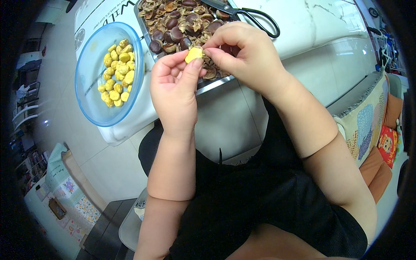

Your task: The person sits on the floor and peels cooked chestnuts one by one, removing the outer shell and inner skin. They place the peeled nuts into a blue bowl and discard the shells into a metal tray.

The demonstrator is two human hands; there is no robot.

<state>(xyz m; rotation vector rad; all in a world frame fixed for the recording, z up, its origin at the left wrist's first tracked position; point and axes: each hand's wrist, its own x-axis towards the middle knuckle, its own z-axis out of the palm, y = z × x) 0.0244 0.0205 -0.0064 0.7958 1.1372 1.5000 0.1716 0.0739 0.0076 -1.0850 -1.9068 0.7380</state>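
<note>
Between the thumb and fingers of my left hand (177, 82) is a peeled yellow chestnut (194, 54). The thumb and forefinger of my right hand (242, 52) pinch together at the chestnut's right edge; whatever lies between those tips is too small to make out. Beneath both hands, a metal tray (216, 88) holds unpeeled brown chestnuts (176, 34) mixed with torn shells (149, 9). To the left, a clear blue-rimmed bowl (89, 97) contains several peeled yellow chestnuts (123, 69).
Black-handled scissors (264, 19) lie across the tray's far right corner. A white cover (303, 26) drapes the table. At the right stands a sofa with a patterned throw (364, 117) and brown cushions (376, 173). A grey stool (129, 229) is at lower left.
</note>
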